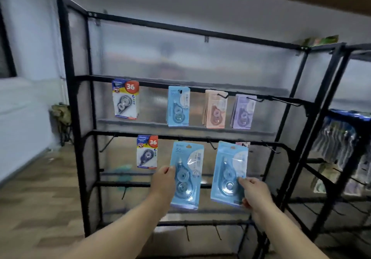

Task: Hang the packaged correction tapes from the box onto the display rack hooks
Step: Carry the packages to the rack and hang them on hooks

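Black display racks: two, main rack (180,29) and side rack (359,48).
Blue correction tape packs: three, hung blue pack (178,106), left-held blue pack (187,175), right-held blue pack (228,170).
Red-and-white packs: two, upper red-and-white pack (125,99), lower red-and-white pack (147,151).
Peach stack (214,111): one.
Lilac stack (243,111): one (packs per stack not countable).
Hands: two, left hand (162,180), right hand (253,192).

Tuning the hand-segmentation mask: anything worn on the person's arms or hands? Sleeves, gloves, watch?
Nothing visible: left hand and right hand ungloved; left forearm and right forearm bare to the bottom edge; no sleeve, watch or band. Rings too blurred to tell.
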`<state>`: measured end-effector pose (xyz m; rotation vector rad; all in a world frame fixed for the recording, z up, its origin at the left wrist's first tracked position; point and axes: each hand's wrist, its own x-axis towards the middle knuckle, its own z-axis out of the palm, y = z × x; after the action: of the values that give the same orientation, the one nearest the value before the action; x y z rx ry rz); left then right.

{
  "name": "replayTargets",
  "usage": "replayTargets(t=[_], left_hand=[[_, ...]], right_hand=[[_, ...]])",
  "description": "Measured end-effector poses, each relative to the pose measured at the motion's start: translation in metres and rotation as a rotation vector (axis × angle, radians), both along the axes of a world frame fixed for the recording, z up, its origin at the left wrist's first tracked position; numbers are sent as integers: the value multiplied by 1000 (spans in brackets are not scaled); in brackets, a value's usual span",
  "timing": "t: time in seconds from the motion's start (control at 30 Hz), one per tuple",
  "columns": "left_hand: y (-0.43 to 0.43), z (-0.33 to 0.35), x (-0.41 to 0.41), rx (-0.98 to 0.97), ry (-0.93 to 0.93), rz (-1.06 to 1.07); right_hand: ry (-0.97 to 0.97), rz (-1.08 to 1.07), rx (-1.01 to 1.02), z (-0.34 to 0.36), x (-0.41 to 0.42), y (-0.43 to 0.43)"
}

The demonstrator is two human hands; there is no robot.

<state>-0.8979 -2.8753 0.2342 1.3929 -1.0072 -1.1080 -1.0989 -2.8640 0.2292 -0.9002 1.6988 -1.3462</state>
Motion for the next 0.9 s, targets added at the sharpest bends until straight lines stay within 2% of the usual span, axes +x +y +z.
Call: replayTargets(t=[0.2,0.47,0.63,0.9], left_hand=[[-57,6,38,-61,-27,152],[-102,39,72,-159,75,157],[-125,47,76,-147,145,134],[-159,55,77,-144,164,192]], right_hand=[[-25,216,-62,13,41,-68],[27,212,-207,48,81,-123],[106,195,-299,68,95,-146],[244,234,-324,75,95,-181]])
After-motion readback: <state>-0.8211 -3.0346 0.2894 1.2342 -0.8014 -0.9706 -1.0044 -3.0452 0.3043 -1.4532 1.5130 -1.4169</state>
